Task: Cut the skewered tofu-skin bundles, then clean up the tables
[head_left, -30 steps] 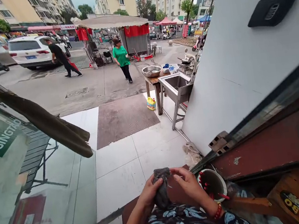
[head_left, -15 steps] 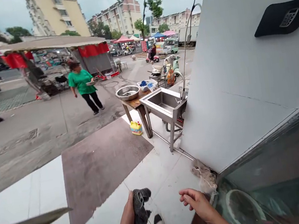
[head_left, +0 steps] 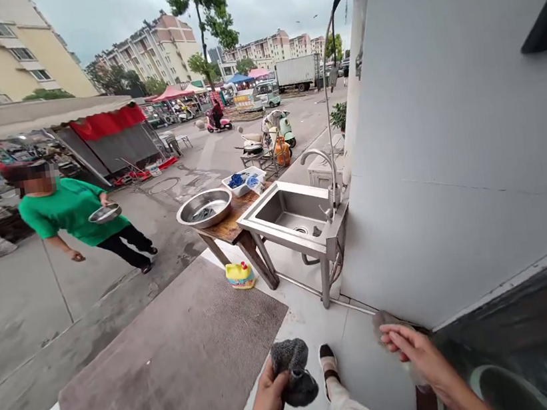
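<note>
My left hand [head_left: 265, 402] is closed on a bunched dark grey knitted cloth [head_left: 289, 357], thumb on the near side. The cloth hangs above the white tiled floor, left of my shoe [head_left: 326, 353]. My right hand [head_left: 418, 350] is at the lower right with its fingers loosely bent, and nothing shows in it. Partly hidden behind that hand, a crumpled plastic bag [head_left: 382, 322] lies at the foot of the wall. Ahead stands a steel sink [head_left: 249, 221] with a curved tap [head_left: 318, 153]; a small dark bit lies in its basin.
Left of the sink, a wooden table [head_left: 232, 229] carries a steel basin [head_left: 182, 218] and a white tub [head_left: 262, 171] with blue items. A yellow jug [head_left: 240, 276] stands below, by a brown mat [head_left: 174, 366]. A person in green [head_left: 72, 208] carries a metal bowl on the left.
My view has moved nearer the sink and turned right. My left hand still holds the cloth. One foot has stepped forward, and the person in green is now closer on the left.
</note>
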The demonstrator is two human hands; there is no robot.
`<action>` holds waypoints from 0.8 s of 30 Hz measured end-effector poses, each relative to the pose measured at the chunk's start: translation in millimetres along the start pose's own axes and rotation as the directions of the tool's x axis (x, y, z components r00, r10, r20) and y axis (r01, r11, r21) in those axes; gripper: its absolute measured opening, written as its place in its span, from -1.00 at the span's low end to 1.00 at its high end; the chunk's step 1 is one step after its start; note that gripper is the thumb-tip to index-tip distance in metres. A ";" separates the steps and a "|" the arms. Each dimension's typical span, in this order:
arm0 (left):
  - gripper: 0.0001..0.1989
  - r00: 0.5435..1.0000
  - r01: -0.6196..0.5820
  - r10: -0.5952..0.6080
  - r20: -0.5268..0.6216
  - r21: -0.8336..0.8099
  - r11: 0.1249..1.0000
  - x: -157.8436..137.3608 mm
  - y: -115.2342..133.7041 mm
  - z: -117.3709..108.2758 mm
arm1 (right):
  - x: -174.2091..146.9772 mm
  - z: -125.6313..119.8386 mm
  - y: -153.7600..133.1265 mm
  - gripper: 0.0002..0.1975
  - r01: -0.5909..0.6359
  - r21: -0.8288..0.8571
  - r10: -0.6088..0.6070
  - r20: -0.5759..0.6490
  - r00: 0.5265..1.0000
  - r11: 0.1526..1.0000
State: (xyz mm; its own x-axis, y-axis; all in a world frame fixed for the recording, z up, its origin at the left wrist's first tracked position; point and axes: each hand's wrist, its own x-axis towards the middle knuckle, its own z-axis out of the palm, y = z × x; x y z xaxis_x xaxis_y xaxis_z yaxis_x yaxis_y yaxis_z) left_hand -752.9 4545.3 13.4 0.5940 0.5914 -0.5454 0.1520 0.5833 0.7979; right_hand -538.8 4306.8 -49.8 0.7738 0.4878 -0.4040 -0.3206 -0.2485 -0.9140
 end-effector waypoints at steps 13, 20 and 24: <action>-0.62 0.980 0.022 -0.019 -0.198 0.014 1.000 221.7 184.4 35.5 | 355.2 123.5 -202.5 -0.51 0.420 -0.012 -0.419 -0.071 0.905 0.908; -0.63 1.000 -0.002 0.001 0.028 0.050 0.999 381.0 265.6 47.3 | 505.9 162.4 -202.4 -0.51 0.312 -0.457 -0.483 -0.327 0.812 0.833; -0.63 0.979 0.042 -0.064 0.192 0.114 0.993 492.7 308.8 45.9 | 553.4 188.8 -189.1 -0.55 0.105 -0.698 -0.443 -0.324 0.836 0.708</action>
State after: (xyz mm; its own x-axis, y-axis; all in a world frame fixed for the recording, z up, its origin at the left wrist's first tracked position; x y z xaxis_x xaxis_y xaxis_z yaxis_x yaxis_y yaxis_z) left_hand -377.0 4991.2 2.9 0.7234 0.4355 -0.5358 0.2658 0.5405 0.7983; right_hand -153.1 4781.8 -107.2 0.9659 0.2468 0.0786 0.2353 -0.7091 -0.6647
